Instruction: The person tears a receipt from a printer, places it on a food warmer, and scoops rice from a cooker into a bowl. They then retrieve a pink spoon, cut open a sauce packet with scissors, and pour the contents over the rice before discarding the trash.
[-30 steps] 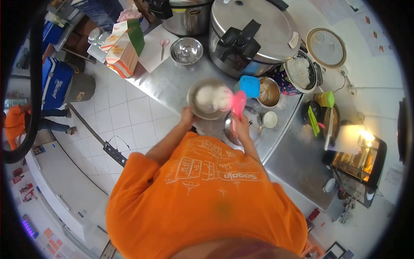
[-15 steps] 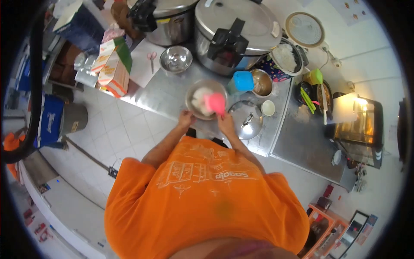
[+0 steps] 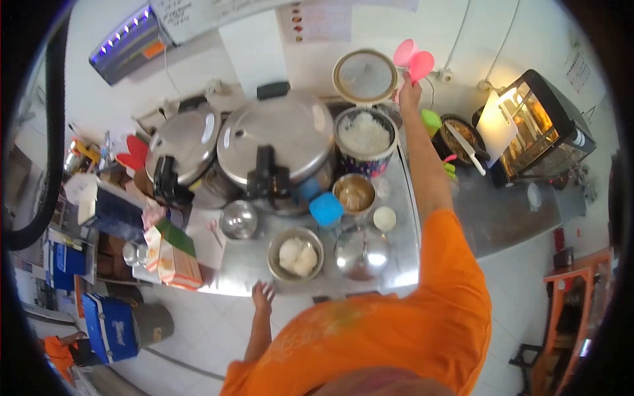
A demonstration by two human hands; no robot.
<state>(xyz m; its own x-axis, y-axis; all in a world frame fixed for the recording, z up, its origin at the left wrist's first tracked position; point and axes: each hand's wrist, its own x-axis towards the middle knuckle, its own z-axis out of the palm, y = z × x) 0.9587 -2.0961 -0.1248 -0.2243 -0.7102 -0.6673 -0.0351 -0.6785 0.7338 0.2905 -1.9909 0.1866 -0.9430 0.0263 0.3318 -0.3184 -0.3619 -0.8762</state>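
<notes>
My right hand (image 3: 409, 88) reaches far back over the counter and grips a pink rice paddle (image 3: 415, 63), held up beside the raised lid (image 3: 364, 76) of an open rice cooker (image 3: 365, 136) full of white rice. My left hand (image 3: 263, 295) hangs with fingers spread at the counter's front edge, holding nothing. Just beyond it a metal bowl (image 3: 295, 255) with a mound of white rice sits on the steel counter (image 3: 251, 261).
Two large closed cookers (image 3: 274, 148) stand at the back. An empty metal bowl (image 3: 238, 219), a blue cup (image 3: 326, 209), a pot of brown sauce (image 3: 354, 193), a small white cup (image 3: 384, 218) and a pot lid (image 3: 362, 253) surround the rice bowl. Cartons (image 3: 173, 259) lie left; an oven (image 3: 538, 132) glows right.
The left hand let go of the rice bowl, which now rests on the counter. The right hand carried the pink paddle from the bowl up to the open rice cooker. The view swung upward.
</notes>
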